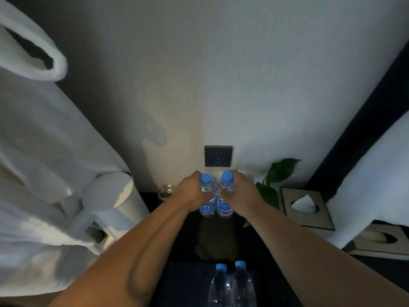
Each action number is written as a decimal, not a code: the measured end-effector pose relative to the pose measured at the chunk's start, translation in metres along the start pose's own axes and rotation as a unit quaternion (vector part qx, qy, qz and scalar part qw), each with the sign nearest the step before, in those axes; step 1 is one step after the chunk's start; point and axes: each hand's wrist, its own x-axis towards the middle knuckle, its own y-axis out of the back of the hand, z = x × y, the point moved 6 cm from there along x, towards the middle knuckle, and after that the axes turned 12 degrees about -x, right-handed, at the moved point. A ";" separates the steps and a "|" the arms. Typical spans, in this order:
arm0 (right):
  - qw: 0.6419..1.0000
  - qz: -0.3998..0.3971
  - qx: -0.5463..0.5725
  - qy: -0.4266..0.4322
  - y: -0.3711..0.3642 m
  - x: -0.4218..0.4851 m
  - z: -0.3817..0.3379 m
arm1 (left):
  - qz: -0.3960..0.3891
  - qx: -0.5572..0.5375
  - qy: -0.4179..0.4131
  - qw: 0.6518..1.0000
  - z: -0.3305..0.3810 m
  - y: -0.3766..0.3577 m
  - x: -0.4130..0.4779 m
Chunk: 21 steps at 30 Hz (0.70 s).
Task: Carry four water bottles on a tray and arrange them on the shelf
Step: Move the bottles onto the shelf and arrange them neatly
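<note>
Both arms are stretched out over a dark shelf [181, 235], and each hand has a bottle. The left hand [192, 191] is wrapped around the shoulder of the left bottle [208, 196], fingers curled tight on the clear plastic just under its blue cap. The right hand [241, 189] grips the right bottle [225, 196] the same way, thumb across the front. The two bottles stand upright and touch side by side at the back of the shelf, right under a dark wall socket [218, 156]; whether their bases actually rest on the surface, I cannot tell in this dim light.

Down at the near edge, two more bottles [231, 284] stand upright together, blue caps up, on something very dark — where a tray ends and the shelf begins is lost in shadow.

The room now: a pale wall [243, 74] fills the upper view. On the left hangs a white bathrobe [39, 151], its collar looping high, and beside it a white kettle [110, 200]. A small glass [166, 192] sits at the back just left of the left wrist. To the right, green plant leaves [278, 171] lean against the wall, then a tissue box [306, 207] with a tissue poking up, and a second box [380, 240] further right, partly under white fabric.
</note>
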 end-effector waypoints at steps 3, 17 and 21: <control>1.000 -0.007 0.001 -0.011 -0.013 0.012 0.007 | 0.004 -0.010 0.030 0.999 -0.007 -0.005 0.011; 0.999 0.003 0.007 -0.035 -0.031 0.036 0.020 | 0.072 -0.019 0.038 0.996 -0.018 -0.018 0.035; 0.999 0.003 -0.011 -0.033 -0.032 0.035 0.023 | 0.078 -0.020 0.039 0.996 -0.017 -0.019 0.037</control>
